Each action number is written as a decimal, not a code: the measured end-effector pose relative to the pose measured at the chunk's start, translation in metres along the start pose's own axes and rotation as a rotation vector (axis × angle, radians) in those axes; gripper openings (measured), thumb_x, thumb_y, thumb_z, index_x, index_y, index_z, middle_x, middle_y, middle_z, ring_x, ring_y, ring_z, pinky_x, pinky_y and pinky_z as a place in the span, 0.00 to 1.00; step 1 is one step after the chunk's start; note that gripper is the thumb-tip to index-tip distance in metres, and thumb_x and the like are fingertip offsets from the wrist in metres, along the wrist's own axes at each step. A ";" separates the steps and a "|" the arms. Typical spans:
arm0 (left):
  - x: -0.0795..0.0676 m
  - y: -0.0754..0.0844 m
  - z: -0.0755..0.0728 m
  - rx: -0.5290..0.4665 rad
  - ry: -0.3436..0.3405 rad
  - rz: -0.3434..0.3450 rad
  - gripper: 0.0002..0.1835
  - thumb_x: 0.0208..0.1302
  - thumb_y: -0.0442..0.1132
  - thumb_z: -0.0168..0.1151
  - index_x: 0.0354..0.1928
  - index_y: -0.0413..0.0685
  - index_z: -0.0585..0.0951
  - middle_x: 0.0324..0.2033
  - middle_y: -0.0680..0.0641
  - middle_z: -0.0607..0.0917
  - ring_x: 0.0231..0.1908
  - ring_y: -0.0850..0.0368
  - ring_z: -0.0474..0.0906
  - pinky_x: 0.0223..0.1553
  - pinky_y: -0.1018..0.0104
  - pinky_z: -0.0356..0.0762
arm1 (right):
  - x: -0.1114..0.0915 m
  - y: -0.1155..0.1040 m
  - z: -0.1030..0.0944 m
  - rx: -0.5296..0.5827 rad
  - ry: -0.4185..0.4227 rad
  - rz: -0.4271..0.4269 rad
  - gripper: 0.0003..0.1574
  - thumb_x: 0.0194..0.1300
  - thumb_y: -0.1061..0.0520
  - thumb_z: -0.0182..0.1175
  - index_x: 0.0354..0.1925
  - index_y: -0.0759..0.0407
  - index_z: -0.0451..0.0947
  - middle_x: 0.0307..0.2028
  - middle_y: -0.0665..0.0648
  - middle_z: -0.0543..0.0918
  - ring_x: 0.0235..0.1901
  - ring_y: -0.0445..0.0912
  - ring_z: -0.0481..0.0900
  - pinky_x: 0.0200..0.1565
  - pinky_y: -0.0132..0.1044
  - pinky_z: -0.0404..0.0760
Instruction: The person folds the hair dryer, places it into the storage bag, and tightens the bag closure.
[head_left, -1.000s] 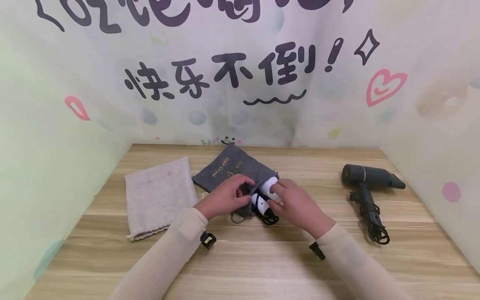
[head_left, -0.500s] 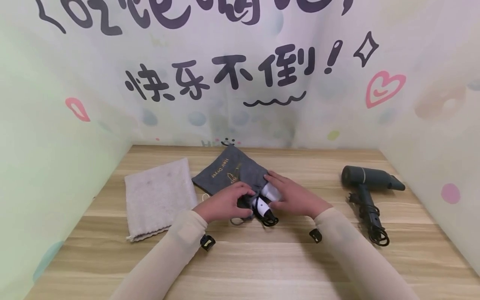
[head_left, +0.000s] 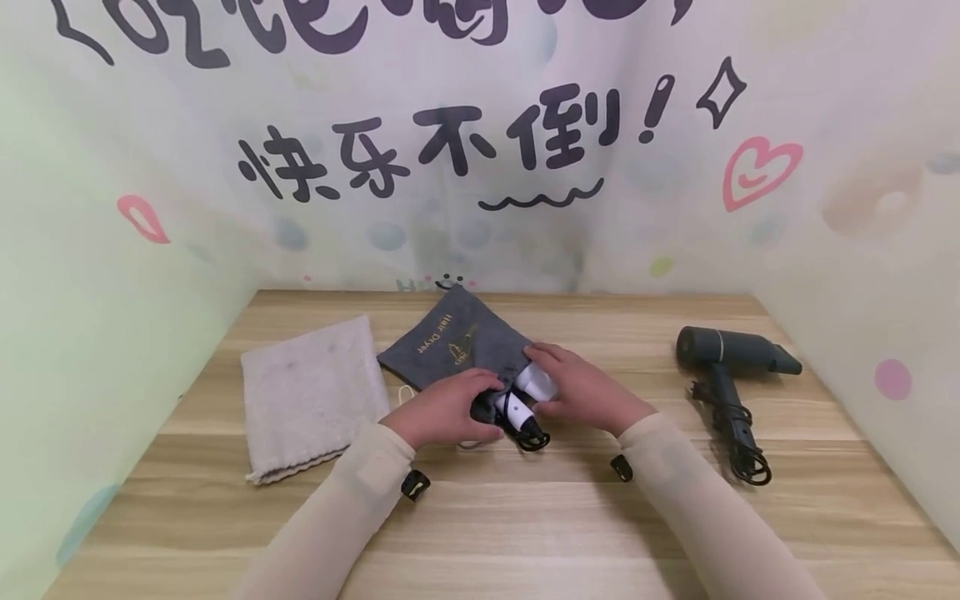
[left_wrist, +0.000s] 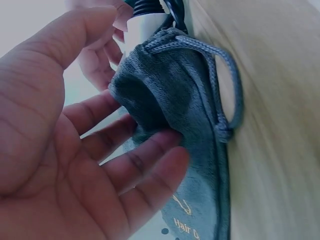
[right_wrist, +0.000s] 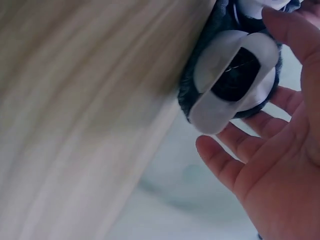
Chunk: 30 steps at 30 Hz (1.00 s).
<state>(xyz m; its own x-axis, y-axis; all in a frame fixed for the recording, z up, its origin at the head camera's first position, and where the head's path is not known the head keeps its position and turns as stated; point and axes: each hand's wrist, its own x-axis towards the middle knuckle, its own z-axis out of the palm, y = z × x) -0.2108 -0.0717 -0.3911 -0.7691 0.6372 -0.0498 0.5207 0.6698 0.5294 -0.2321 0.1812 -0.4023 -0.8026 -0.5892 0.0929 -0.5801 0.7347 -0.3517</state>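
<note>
A dark grey drawstring pouch (head_left: 487,333), printed "Hair Dryer" in gold, lies on the table with its mouth toward me. Out of it stick the end of a white hair dryer (head_left: 537,382) and its white handle with a looped black cord (head_left: 531,435). At the mouth's left side my left hand (head_left: 441,410) touches the cloth with its fingertips, its thumb apart. My right hand (head_left: 588,388) rests its loosely spread fingers along the right edge of the pouch, beside the dryer's flat white nozzle (right_wrist: 210,112). The rest of the dryer is hidden inside.
A folded light grey towel (head_left: 311,392) lies on the left of the wooden table (head_left: 487,533). To the right is a dark grey hair dryer (head_left: 727,350) with its cord wrapped on the handle. A printed cloth wall (head_left: 412,242) stands behind.
My right hand has shifted from the white dryer's end to the pouch's right edge. Left fingers have moved slightly toward me, and the pouch's mouth has shifted a little. The head view turned slightly.
</note>
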 end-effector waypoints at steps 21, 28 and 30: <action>0.013 -0.025 -0.003 -0.052 -0.054 0.027 0.42 0.49 0.52 0.78 0.65 0.46 0.71 0.73 0.45 0.62 0.70 0.51 0.62 0.66 0.59 0.63 | -0.004 -0.033 -0.003 -0.194 0.033 0.027 0.47 0.53 0.47 0.76 0.65 0.66 0.72 0.47 0.64 0.75 0.41 0.52 0.77 0.45 0.44 0.80; 0.003 -0.032 -0.011 -0.061 -0.112 -0.029 0.48 0.50 0.54 0.77 0.73 0.53 0.65 0.78 0.44 0.45 0.74 0.47 0.51 0.63 0.55 0.67 | -0.011 -0.027 -0.004 -0.024 -0.004 0.078 0.47 0.54 0.50 0.76 0.68 0.60 0.69 0.52 0.63 0.72 0.39 0.48 0.77 0.44 0.44 0.78; -0.001 -0.031 -0.014 -0.062 -0.135 -0.060 0.52 0.49 0.55 0.77 0.75 0.56 0.62 0.78 0.44 0.41 0.74 0.45 0.50 0.62 0.54 0.68 | -0.013 -0.023 -0.004 0.034 -0.014 0.107 0.49 0.55 0.51 0.75 0.70 0.58 0.66 0.54 0.63 0.71 0.40 0.49 0.78 0.46 0.45 0.78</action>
<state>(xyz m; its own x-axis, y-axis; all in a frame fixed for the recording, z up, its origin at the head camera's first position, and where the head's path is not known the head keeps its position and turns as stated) -0.2308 -0.0983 -0.3955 -0.7388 0.6452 -0.1944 0.4484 0.6861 0.5729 -0.2086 0.1735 -0.3915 -0.8573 -0.5132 0.0400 -0.4863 0.7819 -0.3900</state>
